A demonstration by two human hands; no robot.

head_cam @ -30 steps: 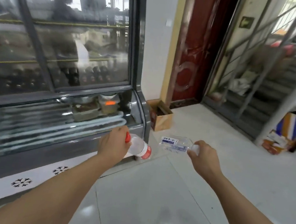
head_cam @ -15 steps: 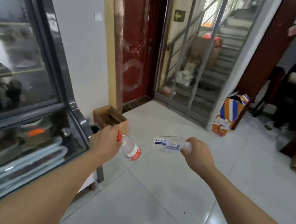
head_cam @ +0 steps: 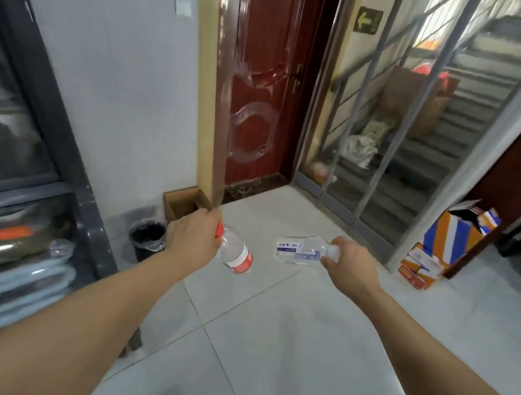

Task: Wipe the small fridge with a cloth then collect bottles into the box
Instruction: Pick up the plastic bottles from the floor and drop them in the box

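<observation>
Left hand (head_cam: 193, 237): closed around the neck of a clear plastic bottle with red cap and red label (head_cam: 237, 255). Right hand (head_cam: 346, 263): gripping the cap end of a clear plastic bottle with blue-and-white label (head_cam: 298, 251), held sideways. Open brown cardboard box (head_cam: 182, 204): on floor beyond left hand, against wall.

Two clear plastic bottles: red-label bottle (head_cam: 237, 254) and blue-label bottle (head_cam: 298, 251), both in front of the red door (head_cam: 263, 86). One open cardboard box (head_cam: 185, 204) left of the door. One black bin (head_cam: 147, 240).
</observation>
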